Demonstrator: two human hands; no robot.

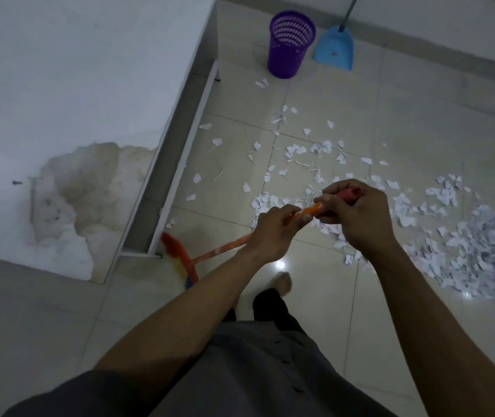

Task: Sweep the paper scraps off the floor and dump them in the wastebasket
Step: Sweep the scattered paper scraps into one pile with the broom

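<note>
- Fingers [328,206] of right hand [357,218] curled tight round the top end of the orange broom handle [303,213]; left hand [271,233] wraps it just below.
- Broom head [180,257] low at center left, blurred, near the table [59,70] frame foot.
- Paper scraps [480,251]: dense pile at right edge, loose scatter mid-frame, reaching up toward purple wastebasket [291,43] and blue dustpan [334,51], top center.
- Step, judged: gathering; dustpan untouched.
- Next probably needs strays along the table rail drawn right into the pile.
- Room: open floor [420,100] at right; table edge hems the left.
</note>
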